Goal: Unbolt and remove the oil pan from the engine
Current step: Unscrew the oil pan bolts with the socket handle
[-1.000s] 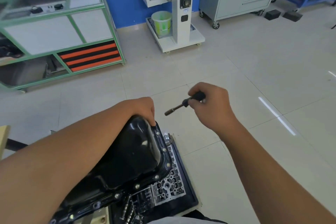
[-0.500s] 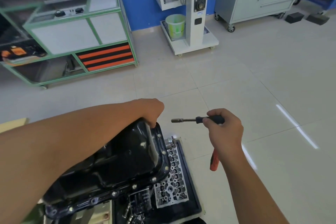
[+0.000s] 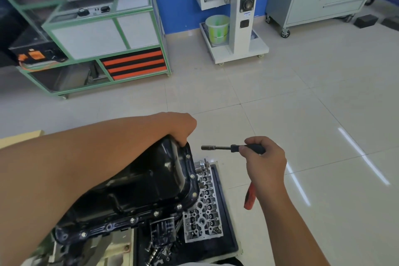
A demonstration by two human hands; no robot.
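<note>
Left hand [image 3: 183, 127] grips far rim of black oil pan [image 3: 138, 181], frame centre | right hand [image 3: 264, 157] clasps socket driver [image 3: 233, 148] | advice: seat socket squarely on each rim bolt.

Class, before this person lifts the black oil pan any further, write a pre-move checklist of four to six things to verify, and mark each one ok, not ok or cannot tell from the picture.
1. Left hand grips the far rim of the glossy black steel oil pan: ok.
2. Right hand holds the black-handled socket driver clear of the pan: ok.
3. All flange bolts removed: not ok, several heads sit in the flange.
4. Bolts loosened: cannot tell.
5. Pan's near edge free of the engine block: cannot tell.
6. Silver cylinder head in the black tray lies under the pan's right edge, a drop hazard: not ok.
</note>
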